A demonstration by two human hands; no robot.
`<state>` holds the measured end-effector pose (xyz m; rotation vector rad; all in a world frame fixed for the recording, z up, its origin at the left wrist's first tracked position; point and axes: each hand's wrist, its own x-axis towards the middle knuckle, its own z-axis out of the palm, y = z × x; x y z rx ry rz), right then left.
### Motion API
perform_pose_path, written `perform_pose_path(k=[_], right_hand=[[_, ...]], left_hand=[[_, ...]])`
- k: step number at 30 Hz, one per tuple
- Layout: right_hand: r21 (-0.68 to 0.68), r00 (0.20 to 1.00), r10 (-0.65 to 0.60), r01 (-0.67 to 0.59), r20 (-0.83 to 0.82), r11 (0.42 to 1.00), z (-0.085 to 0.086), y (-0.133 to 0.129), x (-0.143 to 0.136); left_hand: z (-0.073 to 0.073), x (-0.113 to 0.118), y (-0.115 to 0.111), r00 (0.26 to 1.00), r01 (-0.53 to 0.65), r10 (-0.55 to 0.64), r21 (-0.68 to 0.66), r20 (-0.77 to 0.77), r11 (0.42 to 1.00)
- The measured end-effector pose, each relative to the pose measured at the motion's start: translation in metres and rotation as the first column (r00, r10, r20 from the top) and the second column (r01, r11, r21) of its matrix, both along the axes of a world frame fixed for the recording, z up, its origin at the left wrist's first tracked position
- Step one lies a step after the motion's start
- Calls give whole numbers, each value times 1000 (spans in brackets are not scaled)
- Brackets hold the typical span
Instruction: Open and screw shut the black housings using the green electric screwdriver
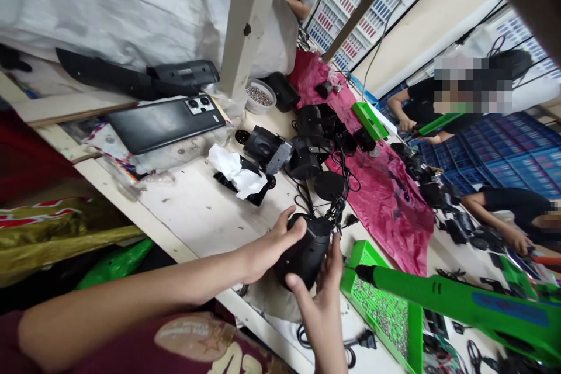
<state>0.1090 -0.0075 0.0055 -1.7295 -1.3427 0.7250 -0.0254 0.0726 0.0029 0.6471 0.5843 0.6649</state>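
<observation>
Both of my hands grip a black rounded plastic housing (pixel 304 254) near the table's front edge. My left hand (pixel 276 239) holds its upper left side, thumb along the top. Around the lower right side curls my right hand (pixel 322 292), thumb on the near face and fingers partly hidden behind it. A bundled black cord (pixel 336 210) lies against the far end of the housing. Just beyond is a round black disc-shaped part (pixel 328 186). To the right of my right hand, a green electric screwdriver (pixel 438 292) extends over a green basket (pixel 416 327) of small screws.
More black housings (pixel 307 158) with cords sit farther back. A black phone (pixel 169 123), crumpled white paper (pixel 239 172) and a bowl of small metal pieces (pixel 259 96) are on the left. A wooden post (pixel 249 23) stands behind. Co-workers sit across the pink sheet (pixel 381 216).
</observation>
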Motion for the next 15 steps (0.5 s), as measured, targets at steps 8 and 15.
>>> perform_pose_path(k=[8,15], right_hand=[[-112,983,-150,138,-110,984,16,-12,-20],[-119,945,-241,219,-223,968,13,-26,4]], left_hand=[[-7,12,-16,962,-180,200,118,-187,977],[-11,17,-11,988,-146,155,-346,0,927]])
